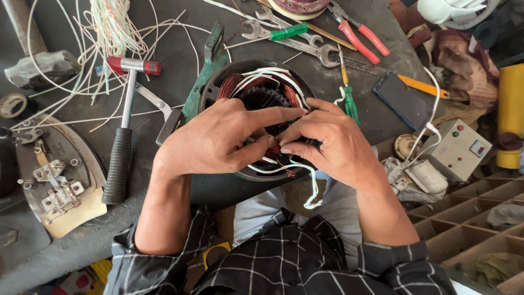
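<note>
The near half of the stator (256,93) was covered by the hands, left (210,139) and right (327,139), so the windings there could not be seen. What was pinched between the fingertips (284,147) was hidden; whether wire or sleeve could not be told. The red disc (300,5) was cut off by the top edge, and the yellow cylinder (512,114) by the right edge. The tape roll (12,105) was clipped at the left edge. The contents of the tray (480,224) were too dim to make out.
</note>
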Demonstrator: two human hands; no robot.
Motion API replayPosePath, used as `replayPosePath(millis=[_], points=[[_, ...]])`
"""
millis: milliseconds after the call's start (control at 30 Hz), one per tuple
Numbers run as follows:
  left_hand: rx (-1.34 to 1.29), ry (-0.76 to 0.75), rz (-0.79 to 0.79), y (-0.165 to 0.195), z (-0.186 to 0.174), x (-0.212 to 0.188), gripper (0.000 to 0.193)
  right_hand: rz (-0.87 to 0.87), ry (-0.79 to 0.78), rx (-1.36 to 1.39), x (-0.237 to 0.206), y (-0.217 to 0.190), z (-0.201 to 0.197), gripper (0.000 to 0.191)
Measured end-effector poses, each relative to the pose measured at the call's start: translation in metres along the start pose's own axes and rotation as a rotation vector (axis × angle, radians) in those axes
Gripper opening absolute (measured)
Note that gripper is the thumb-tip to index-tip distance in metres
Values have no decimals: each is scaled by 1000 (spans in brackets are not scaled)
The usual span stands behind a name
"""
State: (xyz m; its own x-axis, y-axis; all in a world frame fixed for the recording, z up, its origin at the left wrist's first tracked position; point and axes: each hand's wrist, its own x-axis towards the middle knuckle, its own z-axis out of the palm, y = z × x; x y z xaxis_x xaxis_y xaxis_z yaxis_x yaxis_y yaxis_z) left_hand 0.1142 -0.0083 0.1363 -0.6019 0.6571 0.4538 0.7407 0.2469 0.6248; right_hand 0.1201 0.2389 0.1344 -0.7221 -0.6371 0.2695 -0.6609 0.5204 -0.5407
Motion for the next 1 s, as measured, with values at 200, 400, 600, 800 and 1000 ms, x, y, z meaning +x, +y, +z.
replayPosePath(millis=[200, 400, 600, 800, 1000], points=[[-10, 14, -60, 2, 2, 1, 58, 7, -33, -77, -1, -2, -1, 14], [38, -21, -156, 20, -1, -4, 57, 16, -62, -98, 0, -3, -3, 16], [278, -148, -83, 36, 7, -13, 106, -48, -46, -104, -1, 2, -4, 23], [409, -180, -146, 48, 23, -19, 100, -43, -15, -157, -9, 0, 1, 24], [327, -3, -37, 39, 26, -34, 92, -52, -15, -218, -9, -4, 1, 24]])
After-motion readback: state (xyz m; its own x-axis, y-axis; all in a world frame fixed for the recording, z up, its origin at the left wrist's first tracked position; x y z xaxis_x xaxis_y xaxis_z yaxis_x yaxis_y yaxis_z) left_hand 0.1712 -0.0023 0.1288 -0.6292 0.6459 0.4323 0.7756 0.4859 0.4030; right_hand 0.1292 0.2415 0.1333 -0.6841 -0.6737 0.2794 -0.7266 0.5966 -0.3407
